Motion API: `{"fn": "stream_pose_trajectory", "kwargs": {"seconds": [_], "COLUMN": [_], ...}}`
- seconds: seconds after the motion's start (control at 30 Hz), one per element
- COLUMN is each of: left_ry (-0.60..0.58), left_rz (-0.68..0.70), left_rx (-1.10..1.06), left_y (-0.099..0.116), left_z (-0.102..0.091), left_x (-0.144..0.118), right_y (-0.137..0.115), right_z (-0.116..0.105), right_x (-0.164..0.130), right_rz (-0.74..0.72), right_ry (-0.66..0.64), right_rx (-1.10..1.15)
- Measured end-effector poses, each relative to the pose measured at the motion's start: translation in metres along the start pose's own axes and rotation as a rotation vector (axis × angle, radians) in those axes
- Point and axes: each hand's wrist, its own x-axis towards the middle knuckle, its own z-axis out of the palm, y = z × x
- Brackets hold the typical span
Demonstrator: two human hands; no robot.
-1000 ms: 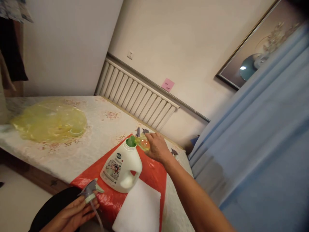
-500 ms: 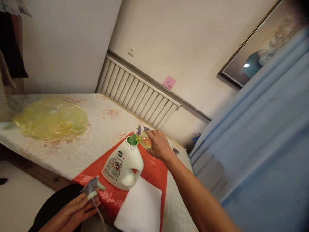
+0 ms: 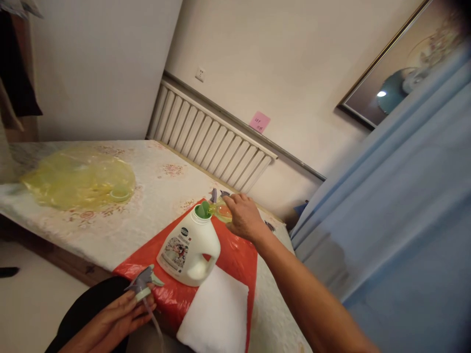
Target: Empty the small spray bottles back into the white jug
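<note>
My right hand (image 3: 245,218) is closed around a clear bottle (image 3: 223,212) with yellowish liquid, tipped so its neck lies at the mouth of a large white jug (image 3: 191,247). A green spout (image 3: 202,210) sits in the jug's opening, and the jug stands upright with its handle toward me. Low on the left, my left hand (image 3: 127,314) grips a grey spray trigger head (image 3: 143,287) by its pale collar; a thin tube hangs from it. Under the jug lies a red plastic sheet (image 3: 235,245), with a folded white cloth (image 3: 217,314) beside the jug.
A yellow plastic bag (image 3: 79,176) with a pale green cap (image 3: 119,194) spreads over the flowered tablecloth (image 3: 154,191) at the left. More grey spray heads (image 3: 214,195) show behind the jug. A radiator (image 3: 213,137) runs along the wall; a blue curtain (image 3: 397,206) hangs right.
The whole view has shifted slightly. My right hand still holds the tilted bottle at the jug's mouth, and my left still grips the spray trigger head.
</note>
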Motion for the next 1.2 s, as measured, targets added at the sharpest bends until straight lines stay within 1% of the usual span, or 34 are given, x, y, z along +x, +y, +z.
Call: {"fn": "stream_pose_trajectory", "kwargs": {"seconds": [0.3, 0.47, 0.63, 0.83, 1.07, 1.2], "left_ry": [-0.030, -0.001, 0.000, 0.010, -0.007, -0.009], "left_rz": [0.002, -0.001, -0.002, 0.002, 0.011, 0.019], "left_rx": [-0.001, -0.005, -0.010, -0.011, -0.006, -0.004], "left_y": [-0.002, -0.002, -0.002, -0.002, -0.004, -0.004], "left_z": [-0.005, -0.005, -0.003, -0.003, -0.007, -0.009], "left_x": [0.003, 0.003, 0.003, 0.002, 0.005, 0.006], "right_y": [0.001, 0.001, 0.001, 0.000, 0.000, -0.002], "right_z": [-0.002, -0.004, -0.007, -0.010, -0.013, -0.015], "right_x": [0.002, 0.002, 0.003, 0.005, 0.006, 0.009], "right_rz": [-0.020, -0.024, -0.040, -0.026, -0.073, -0.095], "right_ry": [0.020, 0.019, 0.032, 0.017, 0.056, 0.050], "right_rx": [-0.041, -0.055, -0.069, -0.084, -0.123, -0.136]}}
